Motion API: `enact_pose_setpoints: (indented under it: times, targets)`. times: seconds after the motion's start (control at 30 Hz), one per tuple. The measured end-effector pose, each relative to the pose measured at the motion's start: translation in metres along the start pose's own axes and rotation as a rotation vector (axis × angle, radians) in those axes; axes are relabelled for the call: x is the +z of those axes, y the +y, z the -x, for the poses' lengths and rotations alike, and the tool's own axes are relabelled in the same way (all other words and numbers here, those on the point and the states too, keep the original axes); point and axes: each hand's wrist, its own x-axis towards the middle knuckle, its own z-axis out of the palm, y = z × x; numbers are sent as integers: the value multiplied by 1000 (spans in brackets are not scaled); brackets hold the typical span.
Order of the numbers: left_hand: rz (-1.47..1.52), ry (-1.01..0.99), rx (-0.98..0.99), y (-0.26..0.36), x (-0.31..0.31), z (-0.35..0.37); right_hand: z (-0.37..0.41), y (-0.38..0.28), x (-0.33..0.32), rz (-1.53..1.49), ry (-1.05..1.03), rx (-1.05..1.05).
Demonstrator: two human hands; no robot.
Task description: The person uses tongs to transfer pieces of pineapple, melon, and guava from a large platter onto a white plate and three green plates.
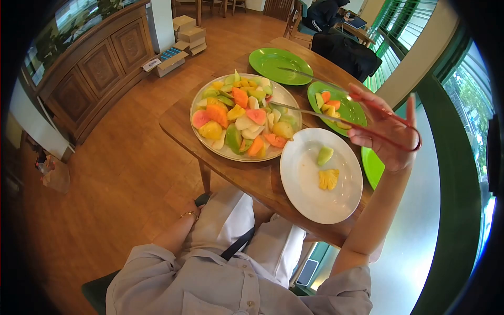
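Observation:
My right hand point(386, 131) holds red-handled metal tongs point(336, 116), fingers spread and the handle loop around them. The tongs' arms are apart; one tip reaches the fruit on the big platter point(287, 98), the other is over a green plate point(281, 66). Cut fruit in orange, pink, yellow, green and white is heaped on the platter. Nearer to me, a white plate point(299, 194) bears a pale green piece point(325, 155) and a yellow pineapple piece point(328, 179). My left hand point(195, 207) is low beside my thigh, its fingers mostly hidden.
Another green plate point(354, 107) with fruit pieces lies right of the platter, and a third point(371, 167) shows partly beneath my right arm. The wooden table's edge point(181, 142) is before my knees. A person point(323, 14) sits at a far table. Boxes point(189, 34) stand by the wall.

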Motion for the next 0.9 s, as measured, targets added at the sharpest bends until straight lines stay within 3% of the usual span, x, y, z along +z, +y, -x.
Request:
enact_pose_setpoints:
  times: [0.03, 0.1, 0.17, 0.23, 0.27, 0.37, 0.4, 0.5, 0.6, 0.7, 0.83, 0.9]
  targets:
    - [-5, -2, -2, -2, 0, -1, -1, 0, -2, -4, 3, 1]
    - [-15, -67, 7, -2, -3, -5, -2, -2, -6, 149, -239, -123]
    - [-6, -55, 14, 2, -4, -7, -6, 9, -12, 210, -255, -240]
    - [7, -40, 14, 2, -2, -6, -11, 14, -6, 549, -247, -469]
    - [12, -35, 12, 1, -1, -4, -4, 12, 2, 484, -25, -330]
    - [15, -56, 11, -3, -3, -2, -8, 16, 5, 633, -55, -329]
    - [22, -75, 16, -2, -5, -3, -13, 25, 9, 557, 65, -383]
    - [-20, -130, 5, 2, -9, -1, -13, 25, 18, 650, 172, -332]
    - [-1, -72, -12, 3, -9, 7, -12, 25, 15, 752, 132, -415]
    - [12, -151, 25, 2, -17, 5, -9, 17, 13, 764, 196, -341]
    - [-4, -144, -5, 10, -20, 12, -8, 16, 11, 778, 200, -404]
    - [1, -117, -7, 6, -17, 11, -4, 13, 6, 926, 152, -407]
